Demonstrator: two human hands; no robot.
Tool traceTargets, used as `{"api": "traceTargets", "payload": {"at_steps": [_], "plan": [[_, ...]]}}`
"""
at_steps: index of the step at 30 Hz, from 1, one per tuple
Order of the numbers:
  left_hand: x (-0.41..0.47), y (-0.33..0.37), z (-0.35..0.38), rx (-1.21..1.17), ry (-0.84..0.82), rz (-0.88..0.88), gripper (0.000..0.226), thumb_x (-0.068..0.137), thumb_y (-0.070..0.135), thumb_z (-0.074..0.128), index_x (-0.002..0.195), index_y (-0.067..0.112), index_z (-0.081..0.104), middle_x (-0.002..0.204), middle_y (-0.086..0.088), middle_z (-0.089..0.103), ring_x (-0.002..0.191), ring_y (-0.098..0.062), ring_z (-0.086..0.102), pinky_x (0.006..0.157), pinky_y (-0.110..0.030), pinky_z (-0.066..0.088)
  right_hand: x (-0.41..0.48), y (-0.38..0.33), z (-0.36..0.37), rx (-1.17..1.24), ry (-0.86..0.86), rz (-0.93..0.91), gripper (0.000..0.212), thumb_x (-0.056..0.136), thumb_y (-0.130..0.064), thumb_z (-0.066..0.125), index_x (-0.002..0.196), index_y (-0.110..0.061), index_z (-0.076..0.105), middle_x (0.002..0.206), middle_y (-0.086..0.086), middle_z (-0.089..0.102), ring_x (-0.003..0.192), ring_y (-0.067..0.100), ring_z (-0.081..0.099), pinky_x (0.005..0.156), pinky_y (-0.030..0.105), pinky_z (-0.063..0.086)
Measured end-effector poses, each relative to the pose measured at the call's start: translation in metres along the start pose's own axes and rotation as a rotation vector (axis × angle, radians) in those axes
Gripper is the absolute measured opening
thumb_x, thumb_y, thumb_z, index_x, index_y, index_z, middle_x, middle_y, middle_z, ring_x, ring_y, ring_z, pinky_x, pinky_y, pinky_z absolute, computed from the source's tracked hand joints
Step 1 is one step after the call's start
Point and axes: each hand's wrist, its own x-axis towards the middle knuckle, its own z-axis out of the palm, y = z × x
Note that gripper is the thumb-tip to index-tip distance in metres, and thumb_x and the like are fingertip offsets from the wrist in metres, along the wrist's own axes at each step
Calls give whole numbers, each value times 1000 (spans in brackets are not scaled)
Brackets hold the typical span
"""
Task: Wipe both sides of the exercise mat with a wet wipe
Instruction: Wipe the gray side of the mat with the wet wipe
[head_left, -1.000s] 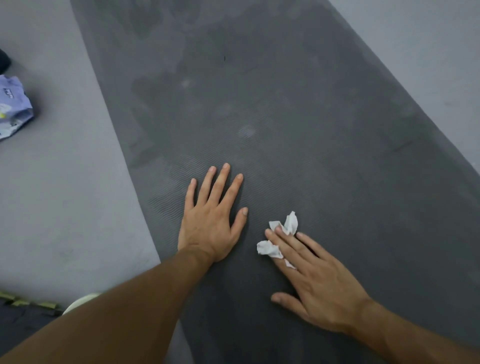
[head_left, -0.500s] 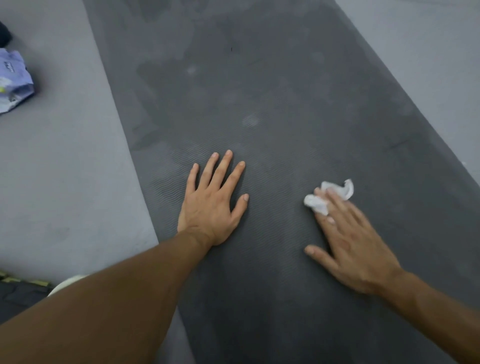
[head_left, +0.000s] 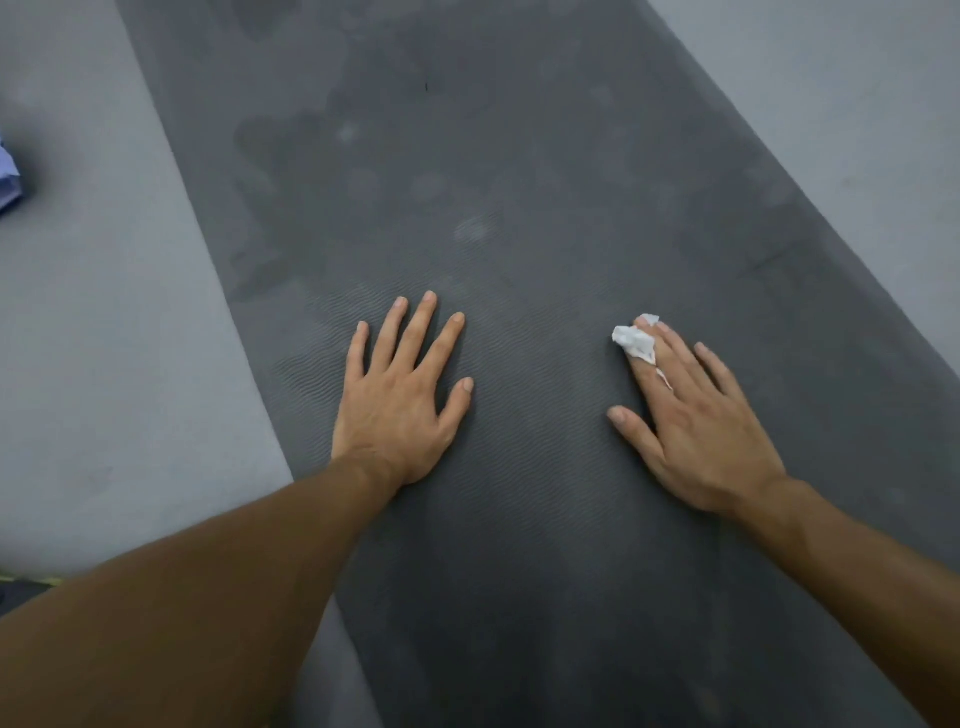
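- While the exercise mat (head_left: 519, 182) lies flat on the floor (head_left: 104, 338), running away from you up the view, treat it as soft foam sheet: light, floppy, with a ribbed top that looks grippy rather than slick.
- It probably won't hold its shape when lifted. For the flip, take a long edge or an end with both hands. A one-corner pull will likely just fold it.
- Darker patches on the far stretch read as damp and the stretch around your hands looks drier, so I'd guess this side is part done. Underside is not visible.
- Wet wipe (head_left: 635, 342): small, white, crumpled, limp. It sits on the mat right of centre, under your right fingertips, with some lapped over the index finger. It's thin, so it may ball up or tear on the ribs. Spread it flatter.
- Right hand (head_left: 696, 415) grip: not closed. Fingers are straight, pressing the wipe down, thumb splayed clear.
- Left hand (head_left: 400, 395) grip: wide open, palm flat on the mat near its left edge, holding nothing.
- Blue item (head_left: 8, 176) on the floor at the left frame edge, well apart from the mat. It's mostly cut off, so you can't tell what it is.
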Motion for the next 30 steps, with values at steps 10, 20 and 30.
{"api": "traceTargets", "payload": {"at_steps": [10, 20, 30], "plan": [[1, -1, 3, -4, 34, 3, 68, 103, 60, 24, 165, 32, 17, 174, 3, 7, 160, -21, 3, 128, -54, 9, -64, -80, 10, 97, -111, -452, 81, 104, -71, 31, 160, -13, 37, 174, 4, 11, 161, 23, 0, 127, 42, 13], [0, 0, 3, -8, 34, 5, 68, 103, 61, 22, 165, 34, 15, 174, 3, 7, 160, -21, 1, 128, -54, 7, -44, -51, 9, 25, -50, -255, 76, 107, -65, 26, 163, -13, 30, 174, 3, 7, 161, 18, 1, 128, 44, 17], [0, 0, 3, -2, 38, 3, 68, 103, 61, 21, 165, 34, 16, 174, 2, 7, 160, -20, 1, 128, -54, 7, -48, -68, 5, 123, -99, -252, 83, 104, -70, 27, 164, -13, 24, 175, 2, 2, 161, 19, -6, 128, 43, 12]]}}
